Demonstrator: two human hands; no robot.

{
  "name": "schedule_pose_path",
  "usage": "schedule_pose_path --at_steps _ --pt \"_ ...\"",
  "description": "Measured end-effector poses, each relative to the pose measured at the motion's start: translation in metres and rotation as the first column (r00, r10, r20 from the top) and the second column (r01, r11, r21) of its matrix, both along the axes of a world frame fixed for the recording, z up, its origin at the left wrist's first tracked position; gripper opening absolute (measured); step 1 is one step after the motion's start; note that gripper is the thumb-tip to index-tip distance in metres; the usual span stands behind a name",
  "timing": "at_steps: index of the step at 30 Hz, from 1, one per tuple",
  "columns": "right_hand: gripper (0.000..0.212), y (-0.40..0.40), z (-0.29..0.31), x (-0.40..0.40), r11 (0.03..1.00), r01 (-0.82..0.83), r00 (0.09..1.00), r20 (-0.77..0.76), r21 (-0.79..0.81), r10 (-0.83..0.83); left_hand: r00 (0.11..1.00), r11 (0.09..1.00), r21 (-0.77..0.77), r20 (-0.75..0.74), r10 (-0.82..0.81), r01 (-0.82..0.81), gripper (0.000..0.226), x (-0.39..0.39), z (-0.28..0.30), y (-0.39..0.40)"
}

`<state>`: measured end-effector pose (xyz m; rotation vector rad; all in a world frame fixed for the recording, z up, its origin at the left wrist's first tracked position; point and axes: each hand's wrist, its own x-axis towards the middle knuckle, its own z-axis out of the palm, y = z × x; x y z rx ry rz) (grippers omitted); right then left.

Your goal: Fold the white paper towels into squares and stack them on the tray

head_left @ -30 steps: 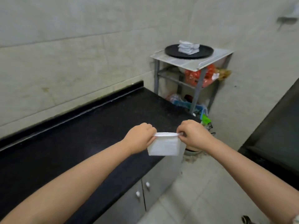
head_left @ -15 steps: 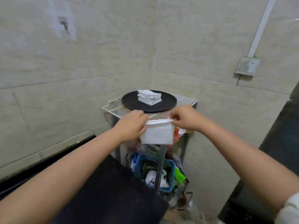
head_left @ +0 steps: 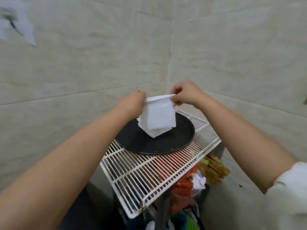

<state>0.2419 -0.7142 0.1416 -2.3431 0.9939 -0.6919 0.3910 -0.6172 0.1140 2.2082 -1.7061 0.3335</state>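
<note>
Both hands hold one folded paper towel (head_left: 157,112) up by its top edge, above the black round tray (head_left: 174,143). The left hand (head_left: 132,101) pinches the top corner at the towel's 9 o'clock side, and the right hand (head_left: 184,93) pinches the corner at its 3 o'clock side, fingers curled tight around the paper. The towel hangs straight down between them, roughly square, with its top edge running left to right and slightly opened like a pocket.

Directly below, toward 6 o'clock from the hands, a stack of folded towels (head_left: 154,132) sits on the tray, a little toward the tray's 11 o'clock from its middle. The hanging towel's lower edge covers most of the stack, so whether the two touch cannot be told. The tray rests on a white wire shelf (head_left: 149,176) in the corner of tiled walls, with bags and clutter on the levels beneath.

The relation that matters is vertical: the stack lies straight under the held towel, and both hands are about equally near to it. The stack looks turned a little against the hanging square, so I judge the towel needs laying flat, with a slight twist, for its corners to match the pile.
</note>
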Motion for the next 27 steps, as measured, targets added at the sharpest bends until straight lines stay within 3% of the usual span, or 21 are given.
schedule_pose_path --at_steps 3,6,8,15,22,27 --pt "0.032 -0.062 -0.001 0.023 0.997 -0.080 0.996 0.035 -0.012 0.080 0.987 0.985 -0.080 -0.058 0.148 -0.152 0.025 0.003 0.005 -0.046" --pt "0.007 -0.109 -0.009 0.044 0.981 -0.160 0.986 0.034 -0.110 0.165 0.950 0.944 -0.144 -0.141 0.279 -0.298 0.024 0.004 0.005 -0.081" --pt "0.014 -0.132 -0.023 0.053 0.965 -0.210 0.976 0.033 -0.156 0.217 0.934 0.927 -0.156 -0.170 0.315 -0.341 0.023 0.004 -0.005 -0.094" --pt "0.019 -0.157 -0.103 0.046 0.863 -0.489 0.853 -0.279 -0.126 0.442 0.908 0.930 0.105 -0.204 0.366 -0.351 0.029 -0.021 -0.074 -0.089" --pt "0.021 -0.159 -0.111 0.031 0.830 -0.541 0.829 -0.257 -0.138 0.497 0.893 0.910 0.070 -0.172 0.415 -0.409 0.031 -0.037 -0.080 -0.086" --pt "0.021 -0.157 -0.117 0.022 0.794 -0.603 0.751 -0.395 -0.081 0.530 0.889 0.877 0.204 -0.055 0.454 -0.435 0.029 -0.044 -0.090 -0.088"
